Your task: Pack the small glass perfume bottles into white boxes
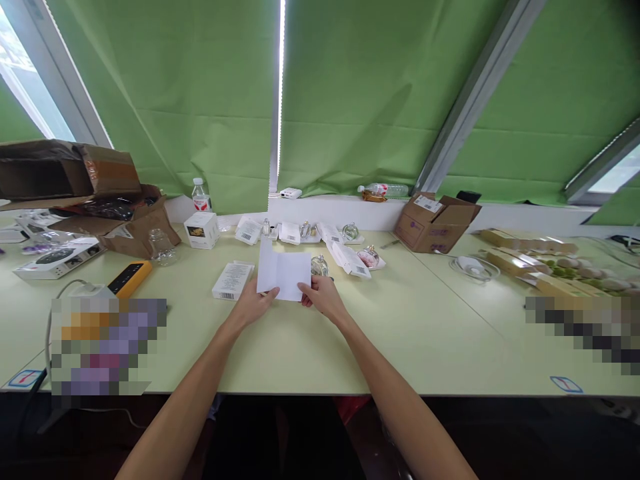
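Observation:
Between my two hands is a plain white folded card (294, 273), creased down its left part and raised off the table. My left hand (250, 305) pinches its lower left edge, thumb on the near face. The lower right edge is gripped by my right hand (325, 297), also with the thumb in front. Just behind my right hand a glass ornament-like bottle (319, 266) is partly hidden. Left of the card lies a small white printed box (234, 280) with a barcode. A white barcoded box (349, 259) and a pink-toned round bottle (369, 257) lie to the right.
Along the back stand more opened white packs (249, 230) and a round glass bottle (351, 231). Cardboard boxes rest at left (127, 227) and right (435, 223). A white cube box (202, 230), a yellow-black device (130, 279) and a coiled white cable (473, 268) are around.

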A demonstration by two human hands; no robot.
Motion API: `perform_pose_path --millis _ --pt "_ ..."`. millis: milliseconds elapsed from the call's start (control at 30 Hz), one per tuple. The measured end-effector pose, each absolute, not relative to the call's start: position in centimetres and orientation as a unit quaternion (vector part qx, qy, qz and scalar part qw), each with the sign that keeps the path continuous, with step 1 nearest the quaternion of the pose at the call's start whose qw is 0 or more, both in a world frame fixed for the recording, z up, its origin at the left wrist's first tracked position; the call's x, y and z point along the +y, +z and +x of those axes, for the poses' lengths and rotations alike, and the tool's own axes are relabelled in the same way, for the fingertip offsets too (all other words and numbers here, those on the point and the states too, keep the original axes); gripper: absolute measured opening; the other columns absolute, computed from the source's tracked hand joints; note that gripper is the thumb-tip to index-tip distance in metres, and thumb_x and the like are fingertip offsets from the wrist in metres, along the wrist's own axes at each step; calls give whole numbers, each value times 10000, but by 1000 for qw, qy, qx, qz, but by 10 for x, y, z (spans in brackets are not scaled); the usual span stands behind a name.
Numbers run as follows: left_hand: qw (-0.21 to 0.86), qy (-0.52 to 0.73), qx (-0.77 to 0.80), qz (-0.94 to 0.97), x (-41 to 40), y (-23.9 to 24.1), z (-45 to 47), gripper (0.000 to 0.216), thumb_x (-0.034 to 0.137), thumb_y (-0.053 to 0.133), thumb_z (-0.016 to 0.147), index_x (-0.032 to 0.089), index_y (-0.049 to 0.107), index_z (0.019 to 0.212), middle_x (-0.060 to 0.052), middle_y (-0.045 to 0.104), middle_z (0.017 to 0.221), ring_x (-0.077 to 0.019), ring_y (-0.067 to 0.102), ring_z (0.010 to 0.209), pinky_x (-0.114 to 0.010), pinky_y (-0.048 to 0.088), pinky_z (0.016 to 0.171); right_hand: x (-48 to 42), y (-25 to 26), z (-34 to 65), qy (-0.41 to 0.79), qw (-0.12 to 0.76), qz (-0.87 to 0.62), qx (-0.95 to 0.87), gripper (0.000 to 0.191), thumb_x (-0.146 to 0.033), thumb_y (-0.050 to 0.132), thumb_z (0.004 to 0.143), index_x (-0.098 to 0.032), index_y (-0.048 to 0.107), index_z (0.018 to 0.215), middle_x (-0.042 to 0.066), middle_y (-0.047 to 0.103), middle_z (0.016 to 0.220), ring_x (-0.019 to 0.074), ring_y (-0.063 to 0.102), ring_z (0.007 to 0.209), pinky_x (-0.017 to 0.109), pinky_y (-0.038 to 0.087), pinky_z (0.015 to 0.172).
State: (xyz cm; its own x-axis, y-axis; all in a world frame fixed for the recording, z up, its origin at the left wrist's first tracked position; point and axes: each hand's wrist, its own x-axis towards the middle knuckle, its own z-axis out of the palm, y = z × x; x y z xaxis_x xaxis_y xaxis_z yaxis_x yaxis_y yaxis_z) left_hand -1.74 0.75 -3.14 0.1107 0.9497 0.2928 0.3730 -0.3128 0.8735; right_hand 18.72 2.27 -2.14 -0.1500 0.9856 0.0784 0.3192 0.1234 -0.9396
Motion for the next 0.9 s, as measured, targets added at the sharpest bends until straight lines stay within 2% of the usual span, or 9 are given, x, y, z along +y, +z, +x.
perform_pose_path --millis 100,200,900 --pt "310 445 465 700 9 -31 -17 456 365 558 844 188 507 1262 -76 637 1124 -187 627 847 -307 540 685 21 -21 187 417 398 -514 -635 178 -256 587 827 -157 578 679 39 656 564 147 633 496 231 537 487" --pt "310 432 457 713 11 -31 -18 453 362 532 861 207 495 1285 -75 618 1166 -173 615 845 -288 535 669 21 -20 187 417 397 -514 -636 174 -249 583 829 -157 578 682 38 657 562 143 629 490 227 534 486" --pt "318 423 466 710 9 -29 -18 499 407 530 848 211 480 1304 -74 624 1085 -154 622 752 -275 531 632 22 -21 186 426 391 -522 -627 160 -252 605 828 -151 591 705 40 672 569 132 619 476 217 531 488"
